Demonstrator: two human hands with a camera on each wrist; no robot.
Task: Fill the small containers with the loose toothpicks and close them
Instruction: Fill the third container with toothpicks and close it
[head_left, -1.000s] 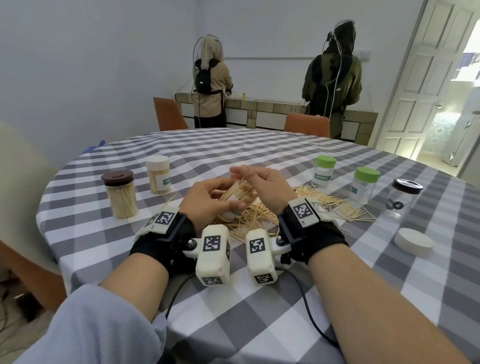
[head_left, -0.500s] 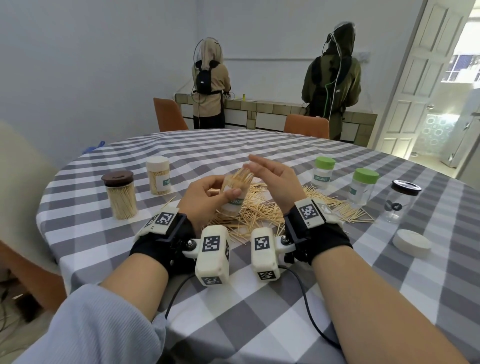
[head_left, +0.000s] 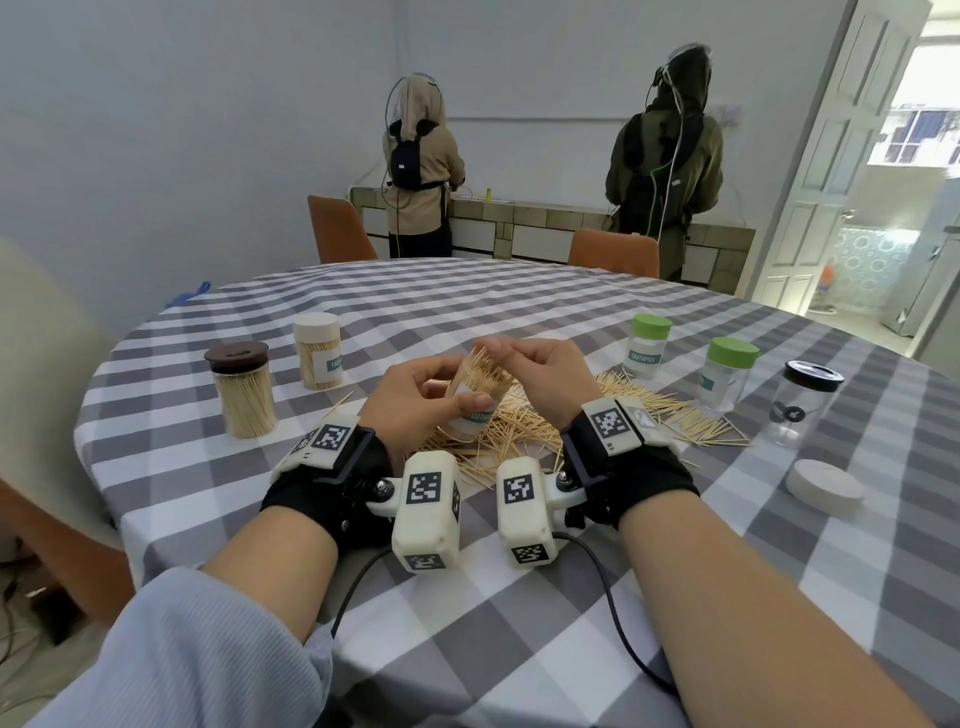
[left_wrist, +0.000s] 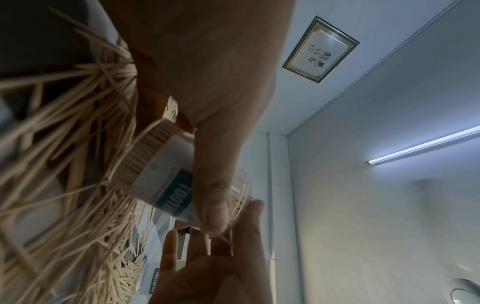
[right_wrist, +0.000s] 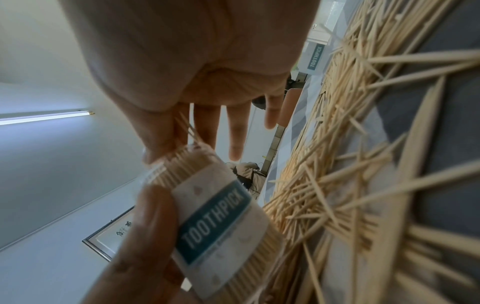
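Wooden toothpicks (head_left: 480, 370) bristle from the mouth of the clear labelled container (head_left: 475, 413) that the left hand (head_left: 415, 400) grips, thumb and fingers curled round its side, tilted above the tabletop's (head_left: 519, 649) middle. Against those tips the right hand (head_left: 550, 384) pinches with thumb and forefinger, its other fingers (right_wrist: 235, 131) straight and spread. Beneath lies the loose toothpick pile (head_left: 649, 410); a white lid (head_left: 823, 486) rests near the right edge.

Left hand (head_left: 415, 400) grips toothpick container (head_left: 475, 400); right hand (head_left: 545, 374) pinches its toothpicks (head_left: 480, 364).
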